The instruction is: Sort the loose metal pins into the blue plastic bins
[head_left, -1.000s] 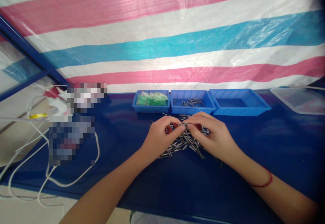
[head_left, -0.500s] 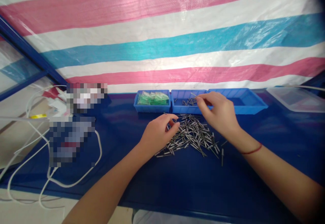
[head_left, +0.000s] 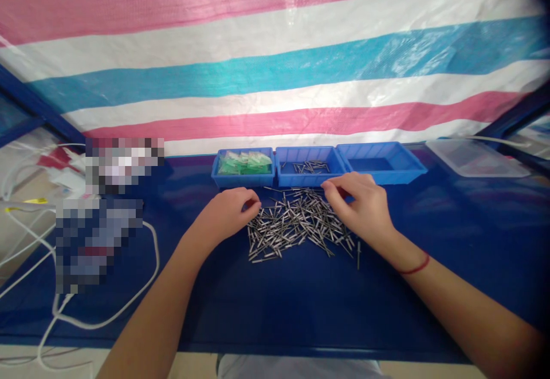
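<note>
A heap of small metal pins [head_left: 296, 224] lies on the blue table [head_left: 301, 304] in front of three blue bins. My left hand [head_left: 227, 214] rests at the heap's left edge with its fingers curled shut; whether they hold anything is hidden. At the heap's far right edge, my right hand [head_left: 358, 204] has its fingers bent down onto the pins just in front of the middle bin [head_left: 310, 167]. That middle bin holds a few pins. The left bin [head_left: 244, 167] holds green pieces, and the right bin [head_left: 380, 163] looks empty.
White cables [head_left: 103, 316] loop over the table's left side beside blurred-out items. A clear plastic tray [head_left: 475, 158] sits at the back right. A striped pink, white and blue tarp [head_left: 275, 52] hangs behind the bins.
My right hand went up to the middle bin with a pin, then came back down to the heap. My left hand drew left to the heap's edge. The view shifted.
</note>
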### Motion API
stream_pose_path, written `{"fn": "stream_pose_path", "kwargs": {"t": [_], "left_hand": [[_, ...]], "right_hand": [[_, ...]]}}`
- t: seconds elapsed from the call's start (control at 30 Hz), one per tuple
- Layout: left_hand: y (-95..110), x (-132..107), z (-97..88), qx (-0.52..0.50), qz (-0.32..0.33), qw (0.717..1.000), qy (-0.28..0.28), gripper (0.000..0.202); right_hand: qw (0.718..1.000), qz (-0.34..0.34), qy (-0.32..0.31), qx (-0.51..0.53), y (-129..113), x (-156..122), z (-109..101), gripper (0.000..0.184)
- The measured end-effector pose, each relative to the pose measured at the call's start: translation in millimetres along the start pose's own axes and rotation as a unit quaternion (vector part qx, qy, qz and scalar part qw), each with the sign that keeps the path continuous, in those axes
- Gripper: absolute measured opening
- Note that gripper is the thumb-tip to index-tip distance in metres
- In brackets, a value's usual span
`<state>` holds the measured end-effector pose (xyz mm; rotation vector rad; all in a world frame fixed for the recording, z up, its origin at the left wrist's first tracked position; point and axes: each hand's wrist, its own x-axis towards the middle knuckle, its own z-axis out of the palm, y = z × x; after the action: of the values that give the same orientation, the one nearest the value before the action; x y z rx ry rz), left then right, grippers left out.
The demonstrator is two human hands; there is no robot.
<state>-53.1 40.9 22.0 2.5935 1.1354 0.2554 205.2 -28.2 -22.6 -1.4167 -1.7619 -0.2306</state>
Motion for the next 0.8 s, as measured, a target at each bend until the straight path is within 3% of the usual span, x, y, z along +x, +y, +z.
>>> {"fn": "stream_pose_path", "kwargs": {"t": [0.17, 0.27, 0.57, 0.8], "left_hand": [[17, -1, 8.0, -0.072, 0.09, 0.992, -0.051, 0.018], [29, -2, 17.4, -0.067, 0.135, 0.986, -0.072, 0.019], [39, 4, 37.8, 0.064, 0.128, 0.99, 0.004, 0.024], [48, 9, 43.8, 0.145, 0.125, 0.982, 0.006, 0.022]], "right_hand": [[0.999, -0.019, -0.029, 0.03, -8, 1, 2, 0.023], [0.998, -0.025, -0.052, 0.039, -7, 0, 2, 0.023], [0.995, -0.033, -0.083, 0.05, -14, 2, -2, 0.026], [0.991, -0.049, -0.109, 0.062, -20, 1, -1, 0.024]]}}
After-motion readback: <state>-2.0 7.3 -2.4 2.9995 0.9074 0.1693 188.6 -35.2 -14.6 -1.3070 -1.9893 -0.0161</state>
